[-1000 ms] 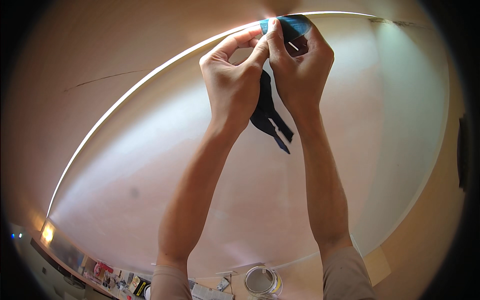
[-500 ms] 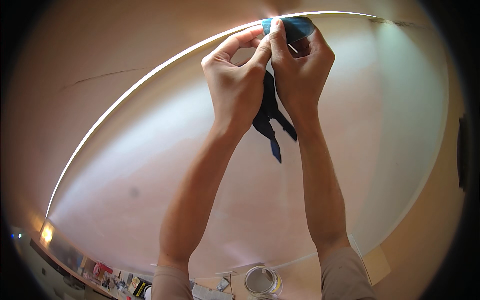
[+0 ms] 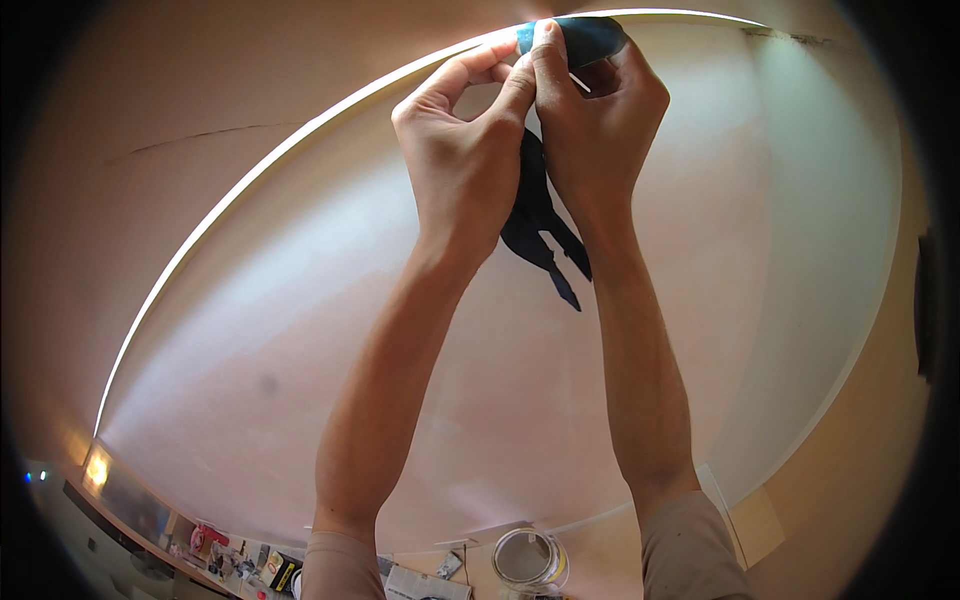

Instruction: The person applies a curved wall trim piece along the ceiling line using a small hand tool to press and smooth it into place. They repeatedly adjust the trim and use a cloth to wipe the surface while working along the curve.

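Observation:
Up near the top of the view, both my hands hold what looks like a thin dark blue glove point(image 3: 592, 42). Its lit upper part, looking teal, stretches between the fingertips. Two dark finger-like ends hang down between my wrists. My left hand point(image 3: 465, 140) pinches the left edge with thumb and fingers. The thumb of my right hand point(image 3: 600, 130) presses on the front of it, its fingers curled behind on the right. Both thumbs meet in the middle. The glove's middle stretch is partly covered by my hands.
A pale, smooth wall point(image 3: 520, 400) stands behind my hands, with a bright light strip point(image 3: 230, 205) curving along its upper edge. Below are a round bucket point(image 3: 525, 560), a red tool point(image 3: 205, 535) and several small items on a surface at lower left. A dark object point(image 3: 925, 310) is at far right.
My hands and the glove have shifted slightly upward in the view. The glove's dangling ends have swung a little to the right. The grip stays the same.

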A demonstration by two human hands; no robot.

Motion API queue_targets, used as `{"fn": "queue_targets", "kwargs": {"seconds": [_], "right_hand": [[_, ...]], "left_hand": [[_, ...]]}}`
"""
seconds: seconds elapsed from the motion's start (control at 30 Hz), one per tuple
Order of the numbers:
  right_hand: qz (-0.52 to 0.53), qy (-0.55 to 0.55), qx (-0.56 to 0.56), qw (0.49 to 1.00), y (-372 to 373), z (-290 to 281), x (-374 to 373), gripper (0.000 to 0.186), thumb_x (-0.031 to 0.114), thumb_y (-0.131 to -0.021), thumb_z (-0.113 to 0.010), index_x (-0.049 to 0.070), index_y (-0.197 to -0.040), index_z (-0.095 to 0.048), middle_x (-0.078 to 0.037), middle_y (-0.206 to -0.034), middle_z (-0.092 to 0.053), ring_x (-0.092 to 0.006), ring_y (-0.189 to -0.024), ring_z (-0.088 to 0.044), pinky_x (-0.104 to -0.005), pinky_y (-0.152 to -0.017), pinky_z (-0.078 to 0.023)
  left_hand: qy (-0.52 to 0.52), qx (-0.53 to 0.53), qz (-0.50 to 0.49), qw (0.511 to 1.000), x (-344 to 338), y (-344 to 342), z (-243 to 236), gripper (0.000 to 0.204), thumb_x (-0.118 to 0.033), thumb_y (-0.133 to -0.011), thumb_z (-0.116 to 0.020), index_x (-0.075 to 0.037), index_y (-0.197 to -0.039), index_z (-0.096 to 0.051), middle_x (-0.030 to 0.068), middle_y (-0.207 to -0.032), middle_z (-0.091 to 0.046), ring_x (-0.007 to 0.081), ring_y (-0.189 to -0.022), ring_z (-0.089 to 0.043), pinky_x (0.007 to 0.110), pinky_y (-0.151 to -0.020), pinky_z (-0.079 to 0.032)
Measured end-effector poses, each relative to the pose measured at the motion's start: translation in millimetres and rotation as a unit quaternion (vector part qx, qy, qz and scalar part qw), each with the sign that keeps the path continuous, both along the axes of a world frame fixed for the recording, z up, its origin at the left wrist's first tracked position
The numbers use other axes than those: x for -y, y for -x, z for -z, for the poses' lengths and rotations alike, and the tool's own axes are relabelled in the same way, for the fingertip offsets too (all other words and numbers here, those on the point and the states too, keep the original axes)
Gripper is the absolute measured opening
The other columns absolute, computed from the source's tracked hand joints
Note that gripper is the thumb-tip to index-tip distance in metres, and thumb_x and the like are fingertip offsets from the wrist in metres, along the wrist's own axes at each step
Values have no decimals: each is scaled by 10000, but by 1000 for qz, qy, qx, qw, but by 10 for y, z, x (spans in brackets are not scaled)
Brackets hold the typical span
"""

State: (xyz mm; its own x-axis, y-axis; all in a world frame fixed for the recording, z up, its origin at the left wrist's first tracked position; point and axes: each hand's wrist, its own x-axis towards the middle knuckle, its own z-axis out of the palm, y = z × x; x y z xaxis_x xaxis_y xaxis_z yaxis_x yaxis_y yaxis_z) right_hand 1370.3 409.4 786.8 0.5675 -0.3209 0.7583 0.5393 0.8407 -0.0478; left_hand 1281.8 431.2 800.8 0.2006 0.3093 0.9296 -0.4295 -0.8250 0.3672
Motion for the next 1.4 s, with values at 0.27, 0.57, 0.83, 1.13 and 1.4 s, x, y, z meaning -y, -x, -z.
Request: {"fn": "queue_targets", "kwargs": {"seconds": [0.27,0.57,0.83,1.13,1.4], "right_hand": [[18,7,9,1000,137,-49,129,66,39,-946,-665,-27,-940,-669,-95,-823,-721,-145,-756,-700,-288,-701,-565],[41,-2,6,999,34,-73,-46,64,37,-926,-676,-26,-938,-672,-106,-812,-719,-141,-748,-699,-285,-686,-556],[40,-7,25,999,96,-86,-31,89,55,-952,-667,-34,-942,-669,-108,-809,-719,-143,-768,-702,-290,-727,-569],[60,17,2,998,216,-43,155,85,49,-953,-670,-35,-947,-671,-105,-812,-720,-139,-774,-700,-286,-731,-570],[34,-14,19,999,212,-148,-92,85,47,-948,-674,-38,-951,-671,-107,-812,-723,-142,-782,-710,-289,-724,-574]], "left_hand": [[11,-1,3,1000,-3,69,-38,186,-91,-907,-745,13,-1057,-780,-22,-845,-624,28,-674,-536,198,-570,-437],[1,7,17,1000,-42,48,-47,190,-122,-920,-755,14,-1050,-779,-18,-854,-631,29,-682,-524,199,-577,-420],[0,11,-5,1000,-54,106,-59,203,-124,-921,-757,30,-1052,-773,-13,-852,-639,24,-662,-520,198,-569,-417],[-18,-1,-2,1000,15,121,-51,179,-81,-920,-738,32,-1055,-771,-21,-863,-619,0,-622,-495,187,-517,-373],[-5,17,-3,1000,-66,238,-133,163,-72,-919,-747,29,-1044,-773,-27,-833,-621,-2,-638,-496,181,-530,-371]]}}
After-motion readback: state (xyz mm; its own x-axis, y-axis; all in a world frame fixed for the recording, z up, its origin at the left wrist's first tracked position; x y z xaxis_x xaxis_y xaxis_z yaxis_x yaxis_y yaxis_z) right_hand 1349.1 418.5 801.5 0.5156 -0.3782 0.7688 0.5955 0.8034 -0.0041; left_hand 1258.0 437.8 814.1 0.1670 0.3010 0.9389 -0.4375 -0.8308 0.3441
